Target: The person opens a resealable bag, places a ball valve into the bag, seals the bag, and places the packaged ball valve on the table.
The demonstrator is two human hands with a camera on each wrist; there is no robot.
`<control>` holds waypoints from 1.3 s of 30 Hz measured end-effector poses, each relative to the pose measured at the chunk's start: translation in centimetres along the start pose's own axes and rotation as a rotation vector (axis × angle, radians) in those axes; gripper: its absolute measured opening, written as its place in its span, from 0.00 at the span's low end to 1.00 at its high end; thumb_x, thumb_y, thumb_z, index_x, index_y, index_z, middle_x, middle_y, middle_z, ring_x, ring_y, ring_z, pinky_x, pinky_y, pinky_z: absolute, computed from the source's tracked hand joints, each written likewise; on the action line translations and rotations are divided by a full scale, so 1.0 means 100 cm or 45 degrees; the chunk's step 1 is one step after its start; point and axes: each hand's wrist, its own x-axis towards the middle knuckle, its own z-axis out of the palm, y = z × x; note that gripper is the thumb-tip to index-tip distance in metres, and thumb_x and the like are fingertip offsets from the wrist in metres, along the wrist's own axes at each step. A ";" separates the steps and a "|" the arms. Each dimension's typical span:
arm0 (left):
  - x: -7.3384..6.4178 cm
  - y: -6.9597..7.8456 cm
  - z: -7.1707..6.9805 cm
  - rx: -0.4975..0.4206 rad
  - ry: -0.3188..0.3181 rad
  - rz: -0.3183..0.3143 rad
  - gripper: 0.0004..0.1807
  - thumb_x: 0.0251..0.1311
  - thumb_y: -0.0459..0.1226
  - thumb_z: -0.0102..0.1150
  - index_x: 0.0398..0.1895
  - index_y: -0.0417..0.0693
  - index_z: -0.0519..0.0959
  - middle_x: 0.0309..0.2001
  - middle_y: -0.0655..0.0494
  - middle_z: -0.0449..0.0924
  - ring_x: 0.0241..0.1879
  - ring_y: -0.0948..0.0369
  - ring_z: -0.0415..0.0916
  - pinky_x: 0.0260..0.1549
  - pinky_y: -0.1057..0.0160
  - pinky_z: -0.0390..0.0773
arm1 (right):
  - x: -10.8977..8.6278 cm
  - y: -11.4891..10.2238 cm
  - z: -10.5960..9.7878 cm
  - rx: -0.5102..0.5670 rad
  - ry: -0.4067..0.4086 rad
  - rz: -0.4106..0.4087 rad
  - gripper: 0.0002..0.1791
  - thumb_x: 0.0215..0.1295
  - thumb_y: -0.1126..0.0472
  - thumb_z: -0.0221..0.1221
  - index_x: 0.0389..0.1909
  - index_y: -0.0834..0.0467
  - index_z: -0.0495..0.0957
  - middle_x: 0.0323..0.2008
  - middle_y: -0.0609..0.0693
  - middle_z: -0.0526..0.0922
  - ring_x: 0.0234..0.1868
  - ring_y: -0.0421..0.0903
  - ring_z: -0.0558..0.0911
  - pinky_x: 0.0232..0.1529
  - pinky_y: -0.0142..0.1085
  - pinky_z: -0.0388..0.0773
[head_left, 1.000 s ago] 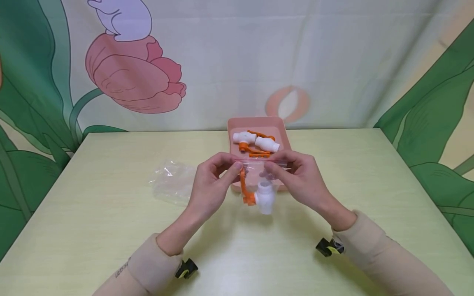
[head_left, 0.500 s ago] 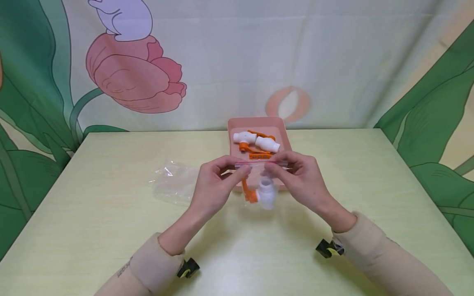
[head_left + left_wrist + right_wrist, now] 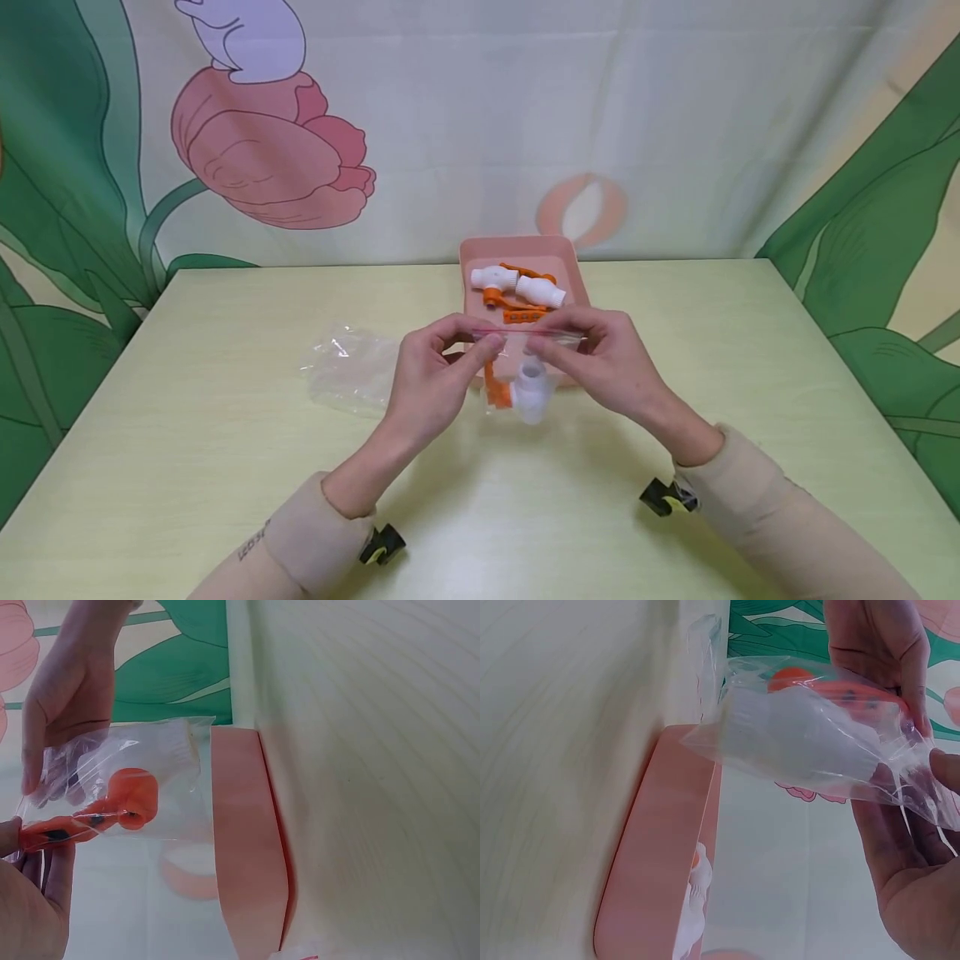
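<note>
A clear zip bag [image 3: 739,746] with a red line along its top hangs between my two hands. Inside it is a white plastic ball valve [image 3: 532,390] with an orange handle [image 3: 79,823]. My left hand [image 3: 431,371] pinches the bag's top edge at the left between thumb and fingers. At the right end of that same edge, my right hand [image 3: 603,358] pinches it too. The bag is held up over the near end of a pink tray [image 3: 244,832], apart from the table.
Two more white valves with orange handles, one valve [image 3: 540,291] at the right, lie in the tray. A crumpled clear bag [image 3: 348,371] rests on the table [image 3: 225,392] left of the hands. A printed curtain [image 3: 450,133] hangs behind the table.
The bag's top edge has tipped, and the valve inside has risen slightly toward the hands. My left fingers have shifted a little along the edge. Both hands keep hold of it.
</note>
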 end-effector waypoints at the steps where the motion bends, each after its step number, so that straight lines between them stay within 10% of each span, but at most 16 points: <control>1: 0.000 0.000 0.000 0.002 -0.003 -0.002 0.05 0.66 0.32 0.68 0.42 0.39 0.87 0.37 0.51 0.86 0.38 0.55 0.81 0.27 0.67 0.79 | 0.000 -0.001 0.000 -0.014 -0.006 0.008 0.06 0.64 0.67 0.70 0.41 0.62 0.87 0.36 0.51 0.86 0.30 0.48 0.80 0.24 0.32 0.78; 17: 0.001 -0.002 0.004 -0.063 -0.121 -0.079 0.07 0.66 0.31 0.68 0.43 0.36 0.85 0.41 0.49 0.85 0.39 0.54 0.81 0.39 0.63 0.85 | -0.002 0.001 0.001 -0.062 -0.001 -0.131 0.04 0.63 0.70 0.69 0.34 0.59 0.87 0.33 0.48 0.85 0.36 0.47 0.83 0.37 0.36 0.85; 39: -0.002 -0.001 0.006 0.104 -0.114 0.125 0.04 0.66 0.32 0.68 0.41 0.41 0.87 0.37 0.58 0.87 0.36 0.60 0.81 0.36 0.61 0.82 | 0.000 -0.006 0.000 -0.115 -0.157 -0.224 0.05 0.65 0.69 0.69 0.38 0.57 0.87 0.34 0.44 0.85 0.37 0.46 0.84 0.39 0.39 0.85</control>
